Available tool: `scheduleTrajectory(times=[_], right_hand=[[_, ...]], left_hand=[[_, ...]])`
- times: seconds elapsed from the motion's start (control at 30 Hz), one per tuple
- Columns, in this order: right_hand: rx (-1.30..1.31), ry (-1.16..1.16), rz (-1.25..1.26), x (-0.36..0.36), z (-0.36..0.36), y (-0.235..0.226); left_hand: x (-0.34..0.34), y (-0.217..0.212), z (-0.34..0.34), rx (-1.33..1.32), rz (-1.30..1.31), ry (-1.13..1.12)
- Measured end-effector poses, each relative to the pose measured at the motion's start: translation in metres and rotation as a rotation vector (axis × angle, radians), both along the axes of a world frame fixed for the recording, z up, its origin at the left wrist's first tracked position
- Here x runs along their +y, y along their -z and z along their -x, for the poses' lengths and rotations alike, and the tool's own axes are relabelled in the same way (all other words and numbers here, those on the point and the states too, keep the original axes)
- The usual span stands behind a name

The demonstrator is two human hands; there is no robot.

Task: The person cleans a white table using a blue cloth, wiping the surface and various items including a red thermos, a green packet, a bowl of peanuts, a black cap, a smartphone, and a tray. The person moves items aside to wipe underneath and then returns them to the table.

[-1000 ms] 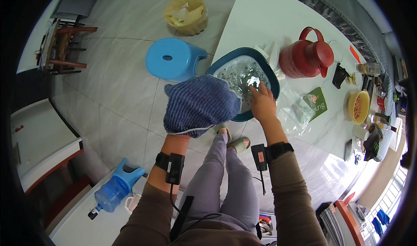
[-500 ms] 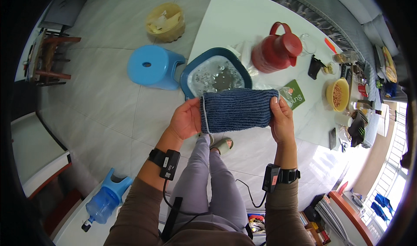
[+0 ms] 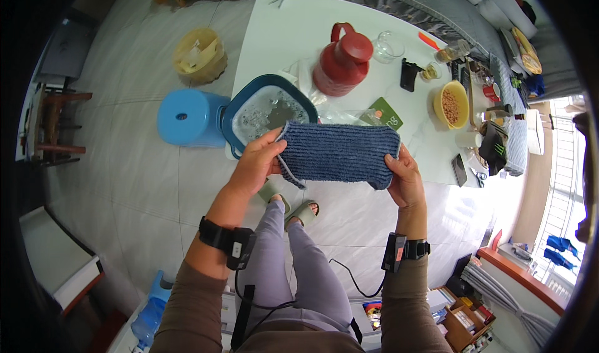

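Observation:
A dark blue ribbed cloth with a pale edging is stretched out level in front of me. My left hand pinches its left end, thumb on top, with the lower left corner hanging down. At the other end my right hand grips the edge between thumb and fingers. Just beyond the cloth, on the left edge of the table, stands a dark teal basin with sudsy water in it. Part of the basin's near side is hidden behind the cloth and my left hand.
The white table bears a red thermos jug, a green booklet, a yellow bowl of nuts or beans, a phone and scissors. A blue stool and a yellowish bin stand left of it.
My view has shifted, so the table and basin now sit farther left. The cloth is pulled out a bit wider, and its lower left corner droops below my left hand.

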State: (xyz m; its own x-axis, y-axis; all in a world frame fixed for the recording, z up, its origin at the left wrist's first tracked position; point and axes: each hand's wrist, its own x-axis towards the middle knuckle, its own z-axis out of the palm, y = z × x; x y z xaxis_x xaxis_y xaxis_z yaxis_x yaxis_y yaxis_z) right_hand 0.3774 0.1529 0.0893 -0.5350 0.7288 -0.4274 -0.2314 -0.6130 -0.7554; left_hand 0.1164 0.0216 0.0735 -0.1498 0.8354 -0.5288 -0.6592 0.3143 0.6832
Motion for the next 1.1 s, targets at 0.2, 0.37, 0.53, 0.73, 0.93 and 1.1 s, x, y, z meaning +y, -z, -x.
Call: scheduleTrajectory(times=[0.2,0.37,0.53,0.73,0.93,1.1], right_hand=[[0.098,-0.063,-0.285,0.009,-0.030,-0.030],[-0.067,0.074,-0.329,0.013,-0.027,-0.014],[-0.343,-0.042,-0.137,0.025,-0.035,0.003],[-0.253,0.128,0.134,0.019,-0.032,0.026],[-0.201,0.227,0.206,0.012,-0.013,0.019],[-0.477,-0.210,-0.292,-0.030,0.024,-0.007]], left_hand=[[0.000,-0.037,0.010,0.197,-0.600,0.169],[0.017,-0.034,-0.001,0.070,-0.252,0.099],[0.022,-0.014,0.001,-0.019,-0.133,0.165],[0.017,0.007,-0.004,-0.357,-0.007,0.109],[0.021,0.017,-0.024,-0.529,0.028,0.036],[0.017,0.031,-0.048,-0.811,-0.120,0.112]])
